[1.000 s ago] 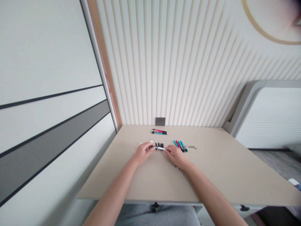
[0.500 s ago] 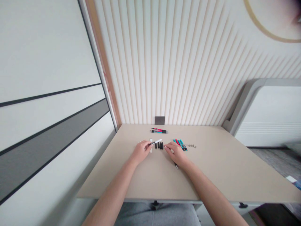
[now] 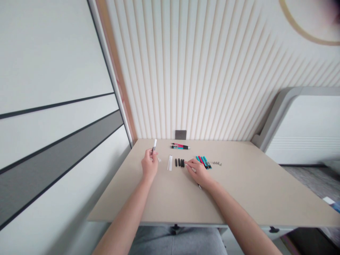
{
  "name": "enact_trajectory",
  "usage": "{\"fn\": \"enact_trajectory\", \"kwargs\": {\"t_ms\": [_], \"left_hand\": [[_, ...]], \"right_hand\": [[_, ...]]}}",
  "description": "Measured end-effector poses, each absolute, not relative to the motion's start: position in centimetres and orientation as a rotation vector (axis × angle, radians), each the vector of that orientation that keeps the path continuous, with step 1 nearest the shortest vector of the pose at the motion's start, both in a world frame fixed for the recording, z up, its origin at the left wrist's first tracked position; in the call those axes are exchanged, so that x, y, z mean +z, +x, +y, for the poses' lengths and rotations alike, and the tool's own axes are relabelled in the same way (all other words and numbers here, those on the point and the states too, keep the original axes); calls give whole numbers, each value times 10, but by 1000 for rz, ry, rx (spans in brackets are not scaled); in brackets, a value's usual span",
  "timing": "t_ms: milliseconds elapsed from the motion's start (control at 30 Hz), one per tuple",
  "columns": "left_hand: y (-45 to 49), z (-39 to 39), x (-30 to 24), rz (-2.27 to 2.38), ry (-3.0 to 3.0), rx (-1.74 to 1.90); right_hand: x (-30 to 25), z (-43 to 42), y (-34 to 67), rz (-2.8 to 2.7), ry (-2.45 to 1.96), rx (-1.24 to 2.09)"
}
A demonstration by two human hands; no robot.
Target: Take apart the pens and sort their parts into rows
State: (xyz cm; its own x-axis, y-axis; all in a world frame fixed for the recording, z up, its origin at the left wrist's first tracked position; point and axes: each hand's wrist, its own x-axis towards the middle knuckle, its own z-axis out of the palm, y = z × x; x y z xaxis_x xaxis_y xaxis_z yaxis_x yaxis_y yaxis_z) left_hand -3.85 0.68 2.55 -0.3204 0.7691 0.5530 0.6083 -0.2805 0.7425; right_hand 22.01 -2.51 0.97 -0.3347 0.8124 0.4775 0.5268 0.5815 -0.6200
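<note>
My left hand point(image 3: 149, 162) is raised over the left part of the desk, its fingers closed on a slim black-and-white pen part point(image 3: 154, 144) that points upward. My right hand point(image 3: 198, 171) rests low near the middle, fingers curled around a pen point(image 3: 199, 187) whose metal tip sticks out below the palm. Its fingertips are beside a row of black pen grips point(image 3: 181, 163). White refill-like sticks point(image 3: 170, 163) lie left of the grips. Small clear pieces point(image 3: 159, 159) are near my left hand. Turquoise and red pen barrels point(image 3: 204, 162) lie just beyond my right hand.
Red and turquoise pens point(image 3: 180, 146) lie at the back of the beige desk point(image 3: 119, 202). Small metal tips point(image 3: 217, 163) sit right of the barrels. A dark socket point(image 3: 181, 134) is on the ribbed wall, and a white cabinet point(image 3: 66, 159) stands at left.
My left hand has moved left and away with the pen part, which now points upward, uncovering the white sticks. My right hand has hardly moved.
</note>
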Motion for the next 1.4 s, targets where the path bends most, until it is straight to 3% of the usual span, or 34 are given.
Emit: {"fn": "enact_trajectory", "kwargs": {"t_ms": [333,567,833,1167,1400], "left_hand": [[-40,14,18,1892,1756,1629],[-43,18,14,1907,1801,1656],[-43,16,14,1905,1764,1618],[-39,13,18,1854,1748,1648],[-33,13,17,1453,1551,1648]], "right_hand": [[3,-20,212,-2049,-1131,445],[29,-7,164,-2194,-1083,409],[30,12,91,-2355,-1429,311],[23,10,77,-2305,-1515,111],[40,-2,99,-2111,-1268,244]]}}
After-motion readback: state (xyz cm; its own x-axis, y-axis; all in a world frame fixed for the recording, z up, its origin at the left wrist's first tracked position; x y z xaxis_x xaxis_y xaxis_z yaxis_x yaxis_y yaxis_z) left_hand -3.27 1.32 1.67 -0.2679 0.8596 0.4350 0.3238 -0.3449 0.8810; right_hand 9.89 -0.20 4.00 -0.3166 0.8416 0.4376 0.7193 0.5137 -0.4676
